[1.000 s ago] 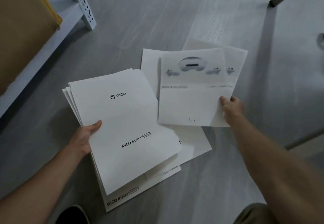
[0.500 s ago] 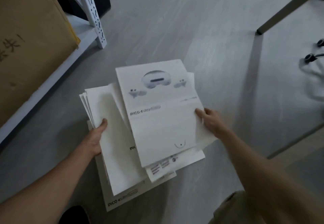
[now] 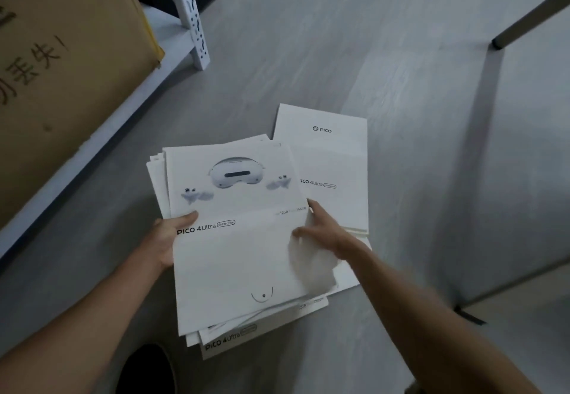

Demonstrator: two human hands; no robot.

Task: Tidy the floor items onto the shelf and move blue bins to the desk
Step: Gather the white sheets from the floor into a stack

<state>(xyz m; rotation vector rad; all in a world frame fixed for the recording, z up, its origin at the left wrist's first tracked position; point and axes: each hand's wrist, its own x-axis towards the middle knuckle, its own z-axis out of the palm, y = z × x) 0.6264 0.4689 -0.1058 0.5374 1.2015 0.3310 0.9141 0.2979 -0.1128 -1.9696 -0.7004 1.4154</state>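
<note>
Just beyond the right hand (image 3: 327,233), one loose sleeve (image 3: 333,152) lies flat on the floor (image 3: 308,54), long axis running away from the person, nearer that hand. Left hand (image 3: 168,239) grips the gathered stack (image 3: 234,264) by its left edge. Right hand is blurred with fingers extended; grip cannot be determined.

single view, worn on the person's head. it faces forward and steeply down onto the grey floor (image 3: 308,54). wide-angle lens, close range: both forearms enter from the bottom edge. the left hand (image 3: 166,239) and right hand (image 3: 327,233) sit just below mid-frame, at the stack of sheets (image 3: 234,264) in the centre. the left edge takes in the white shelf (image 3: 172,41) and a cardboard box (image 3: 61,69) on it. the upper right corner catches a slanting metal leg (image 3: 530,14). a dark shoe (image 3: 145,369) shows at the bottom edge.
</note>
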